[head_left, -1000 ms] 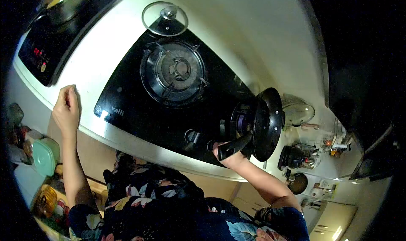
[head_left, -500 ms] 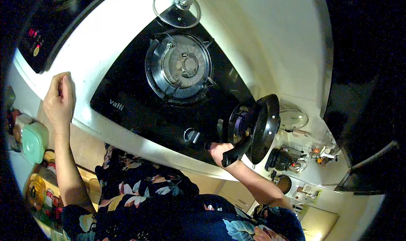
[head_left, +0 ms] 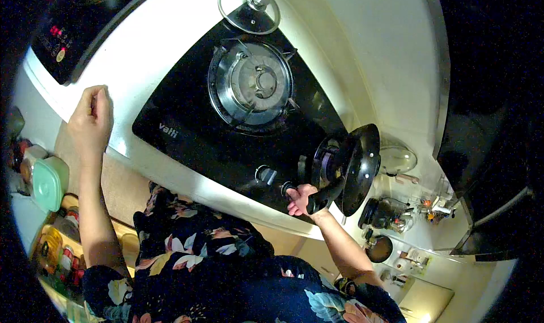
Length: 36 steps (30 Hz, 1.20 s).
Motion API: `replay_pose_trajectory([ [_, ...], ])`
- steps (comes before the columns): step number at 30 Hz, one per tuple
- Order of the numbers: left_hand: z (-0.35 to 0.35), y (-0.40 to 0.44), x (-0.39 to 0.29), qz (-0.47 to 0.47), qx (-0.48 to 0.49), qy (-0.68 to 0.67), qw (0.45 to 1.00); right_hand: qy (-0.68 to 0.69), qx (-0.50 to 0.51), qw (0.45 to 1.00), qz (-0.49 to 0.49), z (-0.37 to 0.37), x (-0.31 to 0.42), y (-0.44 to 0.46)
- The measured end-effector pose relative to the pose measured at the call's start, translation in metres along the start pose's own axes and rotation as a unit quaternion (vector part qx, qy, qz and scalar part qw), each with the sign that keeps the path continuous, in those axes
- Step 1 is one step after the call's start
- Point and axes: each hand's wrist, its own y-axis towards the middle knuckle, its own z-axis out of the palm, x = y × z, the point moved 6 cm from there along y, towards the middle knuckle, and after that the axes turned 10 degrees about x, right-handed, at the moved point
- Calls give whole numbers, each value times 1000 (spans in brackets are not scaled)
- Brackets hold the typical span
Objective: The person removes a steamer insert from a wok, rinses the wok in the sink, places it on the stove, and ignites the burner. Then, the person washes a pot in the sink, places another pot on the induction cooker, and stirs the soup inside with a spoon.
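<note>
Black pan (head_left: 363, 170) stands over a burner (head_left: 324, 165), right of centre; below it the right hand (head_left: 303, 199), half curled, meets the knob (head_left: 288, 187), its grip unclear. Left hand (head_left: 92, 118), at frame left, is loosely closed, nothing visible inside. Working the knob seems underway; turning calls for clearing the handle (head_left: 324, 202)

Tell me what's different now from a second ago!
The right hand moved its fingers: now more of them show, loosely spread beside the right stove knob. I can't tell if it let go or if that knob turned. The camera view shifted too. The left hand stayed loosely curled, and the frying pan and glass lid stayed put.
</note>
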Motion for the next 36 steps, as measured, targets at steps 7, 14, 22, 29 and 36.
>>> replay_pose_trajectory([
  [7,11,-3,24,-103,101,10,990,-658,-158,722,-145,22,38,-16],
  [14,12,-3,29,-111,109,36,987,-612,-166,765,-115,19,31,-8],
  [22,3,-1,9,-31,34,51,998,-633,-69,769,-57,21,44,-12],
  [29,5,-2,14,-21,20,63,998,-608,-70,790,-42,20,43,-11],
  [36,16,-5,42,-97,115,31,988,-479,-56,875,-53,3,51,-11],
])
